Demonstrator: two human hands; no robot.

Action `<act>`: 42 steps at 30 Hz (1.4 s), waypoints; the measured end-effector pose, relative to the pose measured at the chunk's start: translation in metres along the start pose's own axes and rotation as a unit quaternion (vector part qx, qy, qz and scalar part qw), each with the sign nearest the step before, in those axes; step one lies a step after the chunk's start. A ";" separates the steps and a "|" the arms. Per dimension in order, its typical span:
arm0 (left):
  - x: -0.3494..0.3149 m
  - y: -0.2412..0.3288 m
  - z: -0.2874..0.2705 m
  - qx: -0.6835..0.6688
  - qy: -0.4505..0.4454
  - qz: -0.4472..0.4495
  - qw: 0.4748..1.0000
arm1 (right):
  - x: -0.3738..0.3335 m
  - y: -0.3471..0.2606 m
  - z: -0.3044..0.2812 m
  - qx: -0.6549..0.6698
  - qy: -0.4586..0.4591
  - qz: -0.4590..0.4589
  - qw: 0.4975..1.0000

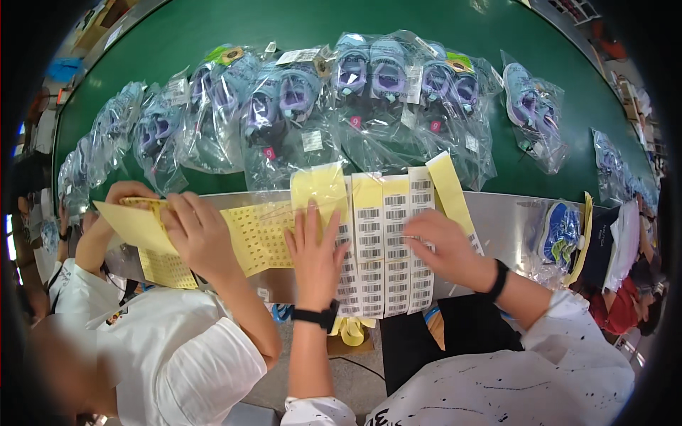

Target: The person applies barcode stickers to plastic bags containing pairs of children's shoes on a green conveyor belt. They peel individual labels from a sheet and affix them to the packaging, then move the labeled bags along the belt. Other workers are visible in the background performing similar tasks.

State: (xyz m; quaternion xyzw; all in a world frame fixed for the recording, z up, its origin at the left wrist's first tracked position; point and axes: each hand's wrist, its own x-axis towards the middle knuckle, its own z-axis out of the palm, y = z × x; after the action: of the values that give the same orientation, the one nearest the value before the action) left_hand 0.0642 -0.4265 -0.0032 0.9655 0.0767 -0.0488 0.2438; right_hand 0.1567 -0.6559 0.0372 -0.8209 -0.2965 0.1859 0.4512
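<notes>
Several strips of white barcode labels [371, 248] on yellow backing lie side by side over the near metal edge of the table. My left hand [312, 248] rests flat with fingers spread on the left strips, below a curled yellow end of backing [318, 186]. My right hand [447, 248] is at the right-hand strips, its thumb and fingertips bent close together over the labels. Whatever they pinch is too small to make out. To the right, a loose yellow-ended strip [449, 192] slants past that hand.
Bagged pairs of light blue and purple shoes [369, 71] line the green table [284, 21]. At my left a co-worker's hands [199, 227] hold a yellow label sheet [135, 224]. A bagged blue-green shoe [560, 231] lies at right, near other people.
</notes>
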 end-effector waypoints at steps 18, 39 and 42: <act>0.011 -0.008 0.029 0.027 0.017 0.041 0.999 | 0.043 0.041 0.089 -0.073 0.096 -0.106 0.987; 0.012 0.037 0.020 0.003 0.001 0.005 1.000 | -0.070 -0.007 -0.131 0.225 0.013 0.087 0.970; -0.002 0.092 0.021 -0.090 0.087 -0.066 0.990 | -0.086 0.034 -0.233 0.185 0.080 0.124 0.972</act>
State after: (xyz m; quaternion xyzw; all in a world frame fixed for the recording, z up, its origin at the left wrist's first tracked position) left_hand 0.0772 -0.5163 0.0214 0.9329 0.1655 0.0262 0.3187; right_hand 0.2360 -0.8733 0.1333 -0.7659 -0.1161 0.2255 0.5908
